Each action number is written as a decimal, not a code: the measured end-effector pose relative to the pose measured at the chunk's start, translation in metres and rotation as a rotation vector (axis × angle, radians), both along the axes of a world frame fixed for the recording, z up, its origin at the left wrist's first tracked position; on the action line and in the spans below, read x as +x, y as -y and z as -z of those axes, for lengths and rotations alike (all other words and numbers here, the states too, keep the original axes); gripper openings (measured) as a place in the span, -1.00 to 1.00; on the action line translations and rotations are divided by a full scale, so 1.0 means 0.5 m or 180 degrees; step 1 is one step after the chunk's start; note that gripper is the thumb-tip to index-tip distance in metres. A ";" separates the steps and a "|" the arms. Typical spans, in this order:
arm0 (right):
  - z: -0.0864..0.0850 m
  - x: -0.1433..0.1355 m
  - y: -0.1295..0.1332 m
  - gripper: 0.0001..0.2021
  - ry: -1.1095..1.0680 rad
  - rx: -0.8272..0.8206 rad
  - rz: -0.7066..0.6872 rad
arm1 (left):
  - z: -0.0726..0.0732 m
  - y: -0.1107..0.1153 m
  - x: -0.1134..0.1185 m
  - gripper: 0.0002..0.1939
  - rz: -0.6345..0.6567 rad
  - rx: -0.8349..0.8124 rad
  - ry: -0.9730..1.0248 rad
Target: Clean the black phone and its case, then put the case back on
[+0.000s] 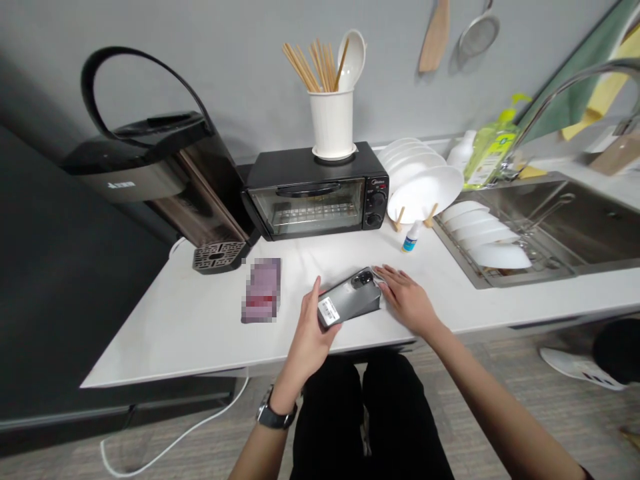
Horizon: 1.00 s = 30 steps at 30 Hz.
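A grey smartphone [349, 293] lies back side up near the counter's front edge, its dark camera block to the right and a white barcode label at its left end. My left hand [311, 331] grips that labelled end, thumb raised along the far side. Part of a dark grey flat thing shows beneath the phone; I cannot make out what it is. My right hand [404, 298] rests at the camera end, fingers stretched out and lying nearly flat. Something small and whitish is by its fingertips, too blurred to name.
A purple, pixelated flat object [261, 293] lies left of the phone. A small spray bottle [411, 237] stands beyond my right hand. Behind are a water dispenser [170, 180], a toaster oven [315, 203] bearing a utensil holder [333, 123], racked plates [425, 190] and a sink [595, 220].
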State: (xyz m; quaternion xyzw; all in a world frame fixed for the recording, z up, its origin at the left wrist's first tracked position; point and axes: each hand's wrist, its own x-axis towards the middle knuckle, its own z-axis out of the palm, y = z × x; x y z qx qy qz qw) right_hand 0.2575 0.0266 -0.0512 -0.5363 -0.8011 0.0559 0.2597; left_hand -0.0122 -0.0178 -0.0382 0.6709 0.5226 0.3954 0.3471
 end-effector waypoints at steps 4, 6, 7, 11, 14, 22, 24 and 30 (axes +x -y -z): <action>0.004 0.005 -0.003 -0.53 -0.0089 0.0002 -0.0031 | 0.006 -0.013 0.017 -0.05 -0.0435 -0.0200 0.0542; 0.007 0.007 -0.004 -0.52 -0.0162 0.0020 0.0002 | 0.008 -0.015 0.024 -0.18 -0.0606 -0.0224 0.0695; 0.008 0.008 -0.004 -0.52 -0.0208 0.0033 0.0034 | 0.009 -0.016 0.025 -0.28 -0.0619 -0.0207 0.0715; 0.003 0.015 0.001 -0.48 -0.0465 0.0080 0.0352 | 0.010 -0.014 0.020 -0.68 -0.0408 -0.0220 0.0521; -0.013 0.015 0.005 -0.40 -0.0698 0.0166 0.0748 | 0.002 -0.009 0.016 -0.77 -0.0234 -0.0254 0.0297; -0.050 -0.173 0.087 -0.58 0.0003 0.0811 -0.0119 | 0.006 -0.002 0.016 -0.79 -0.0019 -0.0022 -0.0154; -0.050 -0.222 0.111 -0.54 0.0253 0.0765 -0.0563 | 0.016 -0.002 0.010 -0.78 0.0010 0.0103 -0.0262; -0.047 -0.146 0.068 -0.53 0.0148 0.0829 -0.0073 | 0.008 0.001 0.014 -0.80 0.0009 0.0009 -0.0149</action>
